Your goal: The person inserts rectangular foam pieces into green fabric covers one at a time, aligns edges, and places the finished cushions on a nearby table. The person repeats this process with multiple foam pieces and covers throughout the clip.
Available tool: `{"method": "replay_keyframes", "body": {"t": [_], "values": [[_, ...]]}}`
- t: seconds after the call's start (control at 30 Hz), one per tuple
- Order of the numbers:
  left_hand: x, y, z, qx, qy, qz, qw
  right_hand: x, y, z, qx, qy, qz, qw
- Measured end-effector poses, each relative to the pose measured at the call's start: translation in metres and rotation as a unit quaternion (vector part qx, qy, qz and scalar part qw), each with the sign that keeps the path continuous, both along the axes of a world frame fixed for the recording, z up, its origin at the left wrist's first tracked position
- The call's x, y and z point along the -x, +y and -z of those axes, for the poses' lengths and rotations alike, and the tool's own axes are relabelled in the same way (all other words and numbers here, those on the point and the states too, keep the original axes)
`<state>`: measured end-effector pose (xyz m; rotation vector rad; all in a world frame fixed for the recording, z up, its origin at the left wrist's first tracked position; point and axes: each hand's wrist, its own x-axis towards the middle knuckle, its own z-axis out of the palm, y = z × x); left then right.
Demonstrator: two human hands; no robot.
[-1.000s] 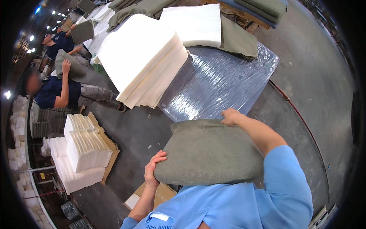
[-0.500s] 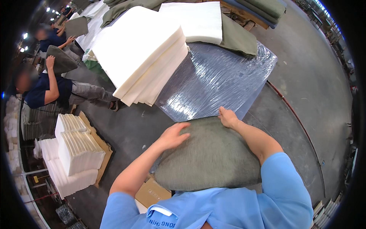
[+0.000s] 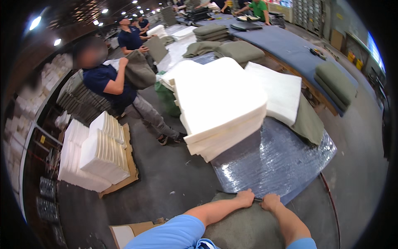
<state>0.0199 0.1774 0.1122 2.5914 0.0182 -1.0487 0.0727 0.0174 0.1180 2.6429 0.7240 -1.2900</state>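
Observation:
A grey-green fabric cushion [image 3: 246, 226] lies against my front at the lower middle, its far edge at the wrapped table. My left hand [image 3: 245, 198] is closed on that far edge, fingers curled over the cloth. Just to its right, my right hand [image 3: 271, 202] grips the same edge. A short dark strip of the edge shows between the two hands. Beyond them lies the table top under shiny clear plastic film [image 3: 265, 159]. The near part of the cushion is cut off by the frame and my sleeve.
White foam pads [image 3: 224, 103] stand stacked on the table, with another white pad [image 3: 277, 91] over green cloth [image 3: 309, 120]. More foam stacks [image 3: 103, 155] sit on cardboard at left. A co-worker [image 3: 112, 83] holds a green cover. A blue-topped table [image 3: 290, 45] stretches behind. A cardboard box [image 3: 137, 228] is near my left arm.
My view has tilted up and shifted left. My left hand, loose above the cushion before, has moved right and closed on the far edge beside my right hand.

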Motion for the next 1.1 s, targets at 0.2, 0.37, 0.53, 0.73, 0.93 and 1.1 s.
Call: {"method": "replay_keyframes", "body": {"t": [0.2,0.37,0.53,0.73,0.93,1.1], "values": [[-0.007,-0.006,0.01,0.064,0.026,-0.116,0.991,-0.011,-0.001,0.023,0.063,0.01,-0.057,0.996],[-0.022,0.0,0.028,0.173,0.227,-0.411,0.866,-0.011,0.006,0.038,-0.028,0.22,0.372,0.901],[-0.031,0.002,0.028,0.314,0.283,-0.5,0.755,-0.005,-0.027,0.076,-0.167,0.313,0.73,0.584],[-0.028,0.005,0.036,0.308,0.175,-0.568,0.743,-0.002,0.006,0.06,-0.242,0.282,0.729,0.574],[-0.019,-0.001,0.053,0.329,0.065,-0.54,0.772,0.007,0.022,0.059,-0.298,0.092,0.657,0.686],[-0.036,-0.01,0.056,0.312,0.02,-0.518,0.796,0.005,0.016,0.08,-0.307,-0.042,0.621,0.72]]}}
